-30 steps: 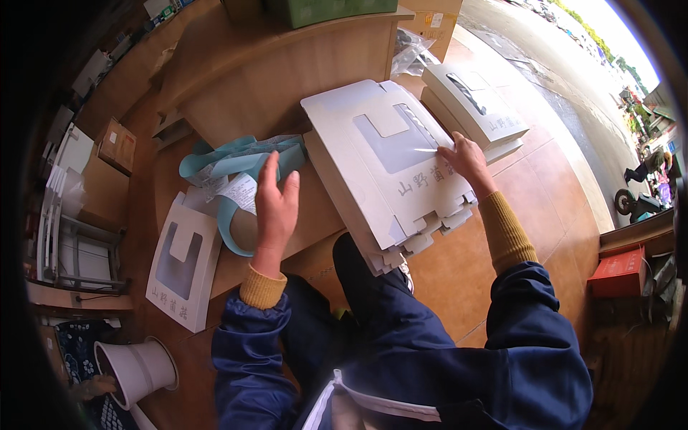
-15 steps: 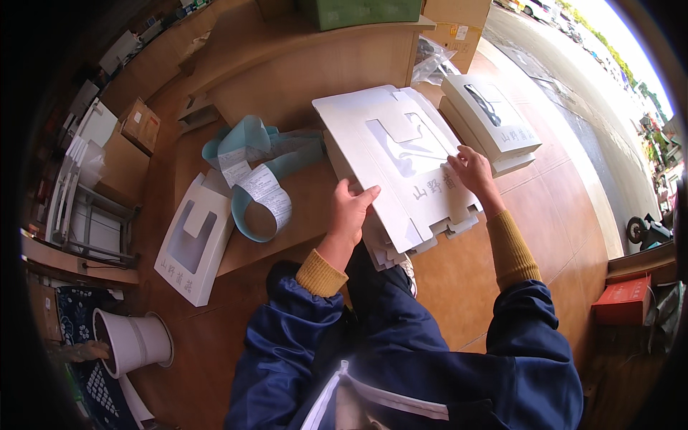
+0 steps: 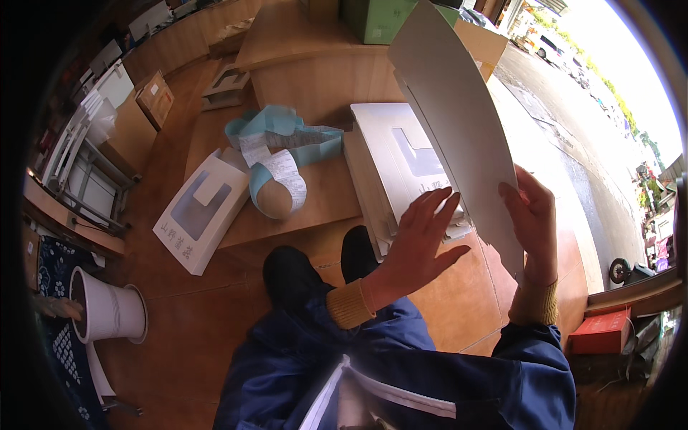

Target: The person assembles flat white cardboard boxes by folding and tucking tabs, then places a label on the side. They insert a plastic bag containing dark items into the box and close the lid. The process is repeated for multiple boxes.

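My right hand (image 3: 539, 222) grips the lower right edge of a flat white-grey cardboard box blank (image 3: 466, 129), raised nearly on edge, its plain side facing me. Beside that blank's lower left edge is my left hand (image 3: 410, 259), fingers stretched apart and holding nothing; whether the fingertips touch the cardboard, I cannot tell. Behind lies a stack of flat white box blanks (image 3: 380, 140) with cut-out windows, partly hidden by the raised one. To the left, a folded white box (image 3: 188, 222) with a window rests at the low bench's edge, near a curled pale-blue strip of printed labels (image 3: 288, 175).
The low wooden bench (image 3: 322, 208) stands before my knees. Behind it rises a wooden counter (image 3: 322, 75) bearing a green box (image 3: 369, 21). A white bin (image 3: 111, 308) lies at left; a red box (image 3: 600, 331) sits at right by the open doorway.
One blank has come up off the stack in my right hand and now stands on edge. My left hand has let go of the stack's side and moved right. The view has shifted.
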{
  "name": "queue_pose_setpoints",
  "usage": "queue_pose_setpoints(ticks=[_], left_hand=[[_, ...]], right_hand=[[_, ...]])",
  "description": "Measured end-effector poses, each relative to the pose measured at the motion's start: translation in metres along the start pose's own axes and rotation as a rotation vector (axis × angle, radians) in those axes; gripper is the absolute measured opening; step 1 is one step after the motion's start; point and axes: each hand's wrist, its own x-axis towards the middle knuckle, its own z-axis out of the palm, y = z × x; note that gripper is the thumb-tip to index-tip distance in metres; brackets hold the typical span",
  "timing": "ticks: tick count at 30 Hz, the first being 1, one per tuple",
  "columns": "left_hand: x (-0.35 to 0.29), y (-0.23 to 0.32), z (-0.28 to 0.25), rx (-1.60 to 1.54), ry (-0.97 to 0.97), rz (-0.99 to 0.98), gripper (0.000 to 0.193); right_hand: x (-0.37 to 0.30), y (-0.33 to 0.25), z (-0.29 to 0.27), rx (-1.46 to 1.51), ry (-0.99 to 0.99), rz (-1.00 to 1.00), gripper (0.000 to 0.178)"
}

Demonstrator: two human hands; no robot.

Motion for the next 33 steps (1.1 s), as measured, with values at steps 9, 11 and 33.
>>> queue_pose_setpoints(ticks=[9,11,33], left_hand=[[-0.037,-0.062,-0.098,-0.217,0.287,-0.564,0.086],[-0.04,-0.057,-0.113,-0.526,0.258,-0.649,0.086],[-0.06,0.051,-0.105,0.182,0.163,-0.135,0.064]], right_hand=[[-0.012,-0.009,-0.047,0.417,0.228,-0.024,0.029],[-0.01,-0.003,-0.032,0.507,0.141,0.011,0.03],[-0.046,-0.038,0.14,0.433,-0.269,-0.24,0.091]])
